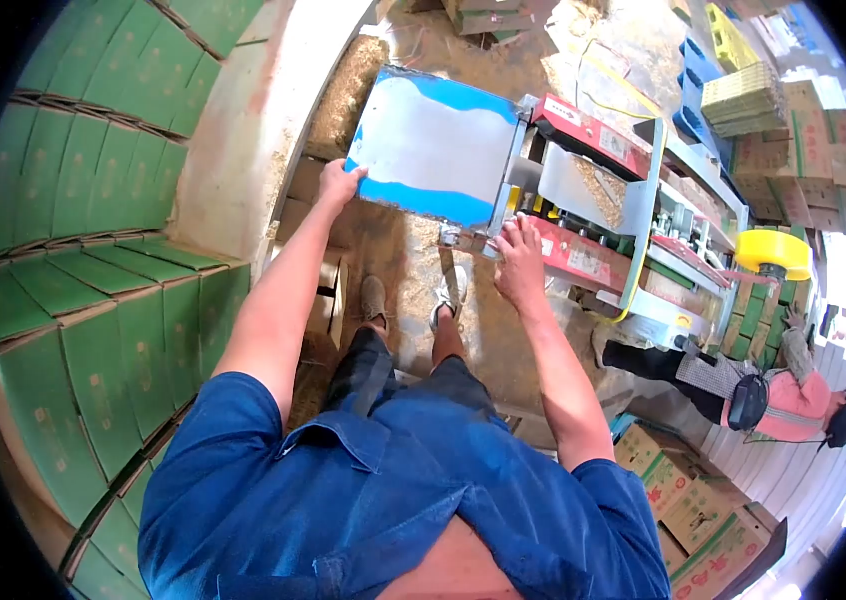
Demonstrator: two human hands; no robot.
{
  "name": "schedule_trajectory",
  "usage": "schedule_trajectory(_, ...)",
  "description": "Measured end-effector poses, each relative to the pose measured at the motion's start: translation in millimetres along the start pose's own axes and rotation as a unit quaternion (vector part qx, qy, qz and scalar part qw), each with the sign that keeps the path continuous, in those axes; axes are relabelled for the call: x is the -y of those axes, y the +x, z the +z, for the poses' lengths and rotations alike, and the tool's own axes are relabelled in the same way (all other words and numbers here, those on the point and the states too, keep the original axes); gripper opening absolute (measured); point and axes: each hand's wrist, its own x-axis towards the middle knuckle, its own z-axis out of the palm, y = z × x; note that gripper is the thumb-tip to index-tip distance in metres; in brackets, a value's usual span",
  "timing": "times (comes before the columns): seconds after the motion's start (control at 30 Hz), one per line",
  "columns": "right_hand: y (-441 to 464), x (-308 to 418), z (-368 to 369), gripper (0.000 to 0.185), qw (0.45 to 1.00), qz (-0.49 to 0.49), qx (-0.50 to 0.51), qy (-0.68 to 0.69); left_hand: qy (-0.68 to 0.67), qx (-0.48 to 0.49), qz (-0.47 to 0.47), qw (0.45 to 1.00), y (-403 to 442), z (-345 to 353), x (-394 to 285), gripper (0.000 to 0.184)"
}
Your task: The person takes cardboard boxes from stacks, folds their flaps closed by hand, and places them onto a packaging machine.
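Observation:
A flat table plate (433, 140), blue at its edges and worn grey in the middle, juts from the end of a machine with red side rails (583, 255). My left hand (341, 185) is at the plate's left edge, its fingers closed around the near left corner. Near the plate's right end, my right hand (520, 255) rests by the joint with the machine, its fingers bent over the metal there. Whether it grips any part is hard to make out.
Green cartons (93, 370) are stacked along the left side. A person in a pink top (793, 405) stands at the right beside the machine, near a yellow tape roll (773, 255). Printed cartons (693, 500) lie at the lower right. Flattened cardboard (793, 160) is piled at upper right.

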Motion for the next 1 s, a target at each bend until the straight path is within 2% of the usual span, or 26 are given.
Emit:
schedule_trajectory(0.17, 1.1, 6.4, -0.1, 0.035, 1.000, 0.010, 0.010, 0.005, 0.023, -0.019, 0.013, 0.999, 4.6, 3.6, 16.2, 0.034)
schedule_trajectory(0.37, -23.1, 11.1, 2.0, 0.036, 1.000, 0.016, 0.021, -0.009, -0.058, -0.002, -0.014, 0.998, -32.4, 16.0, 51.1, 0.035)
schedule_trajectory(0.43, -34.3, 19.6, -4.0, 0.035, 1.000, 0.017, 0.016, 0.009, -0.059, -0.033, 0.010, 0.998, -58.8, 17.1, 52.3, 0.031)
schedule_trajectory(0.53, -47.7, 20.3, -4.7, 0.038, 1.000, 0.018, 0.016, 0.009, -0.073, 0.005, -0.015, 0.997, -80.7, 13.7, 53.1, 0.030)
schedule_trajectory(0.7, -57.8, 18.7, -0.8, 0.038, 1.000, 0.012, 0.025, 0.009, -0.078, -0.007, -0.039, 0.996, -88.8, 17.4, 50.0, 0.033)
schedule_trajectory(0.83, -51.7, 23.8, -3.3, 0.036, 0.996, 0.054, 0.054, 0.037, -0.036, -0.009, -0.047, 0.998, -80.2, 23.1, 56.1, 0.030)
schedule_trajectory(0.9, -49.6, 15.5, 7.0, 0.038, 0.997, 0.046, 0.048, 0.043, -0.060, -0.048, -0.027, 0.997, -79.2, 33.6, 76.1, 0.026)
schedule_trajectory(0.97, -43.8, 13.3, 11.8, 0.035, 0.998, 0.038, 0.050, 0.023, -0.016, -0.107, 0.053, 0.993, -116.0, 2.8, 56.2, 0.026)
schedule_trajectory(1.0, -39.0, 13.6, 16.5, 0.035, 0.995, 0.045, 0.062, 0.061, -0.042, -0.084, 0.029, 0.995, -134.6, -15.7, 51.7, 0.030)
